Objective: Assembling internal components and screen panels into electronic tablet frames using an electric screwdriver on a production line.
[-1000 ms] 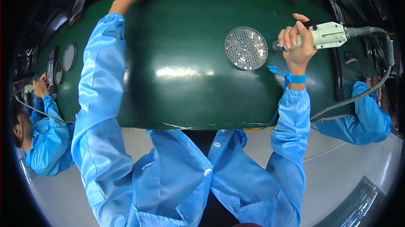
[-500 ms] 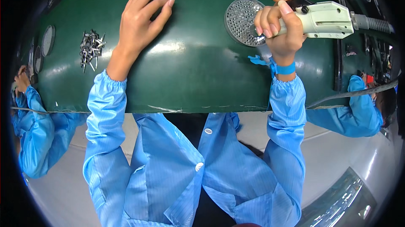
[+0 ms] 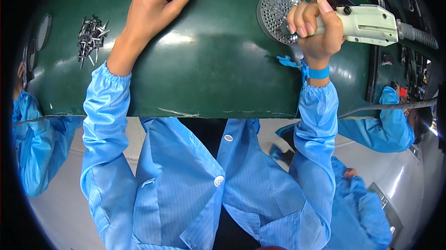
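My left hand (image 3: 155,6) is raised over the green work surface at the upper edge. Its fingers are curled, thumb and forefinger tips pressed close together; whatever lies between them is too small to make out. My right hand (image 3: 320,24) is closed around the front of a pale green hand-held tool (image 3: 374,24) with a black part on top. Under its front end is a round perforated disc (image 3: 274,13); I cannot tell whether the two are joined. Small black-and-silver pins (image 3: 92,38), looking like rivets, lie heaped beside my left forearm.
A corrugated hose (image 3: 420,36) runs right from the tool. Two round discs (image 3: 44,31) stand at the far left. Co-workers in blue sleeves sit left (image 3: 42,143) and right (image 3: 388,129); another blue sleeve (image 3: 362,213) shows lower right. A cable (image 3: 395,106) crosses near the right table edge.
The view has shifted. My left hand now sits higher, cut by the upper edge. The disc, tool and right hand appear slightly further right and up. Another person's blue sleeve has appeared lower right.
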`<state>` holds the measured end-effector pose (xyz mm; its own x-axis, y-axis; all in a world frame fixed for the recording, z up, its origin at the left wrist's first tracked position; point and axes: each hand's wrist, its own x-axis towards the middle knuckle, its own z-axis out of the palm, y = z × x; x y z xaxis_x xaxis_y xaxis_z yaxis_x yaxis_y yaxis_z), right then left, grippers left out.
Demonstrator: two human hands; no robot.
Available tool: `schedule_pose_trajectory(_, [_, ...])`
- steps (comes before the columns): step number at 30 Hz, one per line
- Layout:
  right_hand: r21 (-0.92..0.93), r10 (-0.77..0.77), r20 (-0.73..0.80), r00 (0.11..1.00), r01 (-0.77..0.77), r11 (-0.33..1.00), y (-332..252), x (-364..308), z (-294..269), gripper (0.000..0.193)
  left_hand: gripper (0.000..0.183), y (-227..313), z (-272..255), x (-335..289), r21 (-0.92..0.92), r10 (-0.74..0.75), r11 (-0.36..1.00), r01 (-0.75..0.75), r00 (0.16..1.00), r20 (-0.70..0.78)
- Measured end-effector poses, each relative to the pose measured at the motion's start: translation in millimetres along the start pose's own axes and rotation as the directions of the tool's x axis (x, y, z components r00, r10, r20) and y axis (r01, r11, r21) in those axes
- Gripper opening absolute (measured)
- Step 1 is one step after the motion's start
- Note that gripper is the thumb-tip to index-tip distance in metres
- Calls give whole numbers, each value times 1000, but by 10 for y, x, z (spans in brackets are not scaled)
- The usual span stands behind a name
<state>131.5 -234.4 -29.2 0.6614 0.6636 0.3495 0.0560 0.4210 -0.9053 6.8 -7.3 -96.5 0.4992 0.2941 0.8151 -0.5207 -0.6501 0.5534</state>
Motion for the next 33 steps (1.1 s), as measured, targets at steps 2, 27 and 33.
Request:
schedule_pose_trajectory(2, [-13, -8, -2, 1000, 8, 1000, 2, -14, -52, 24, 5, 10, 52, 21, -437, 54, 878, -195, 947, -316])
schedule_pose_trajectory(27, [-107, -44, -14, 999, 42, 993, -125, -79, -77, 39, 8, 389, 4, 181, -88, -82, 993, 77, 995, -49])
schedule_pose_trajectory(33, [-129, -56, 22, 998, 59, 990, -268, -34, 73, 42, 27, 483, -32, 418, 171, -263, 950, 262, 965, -17])
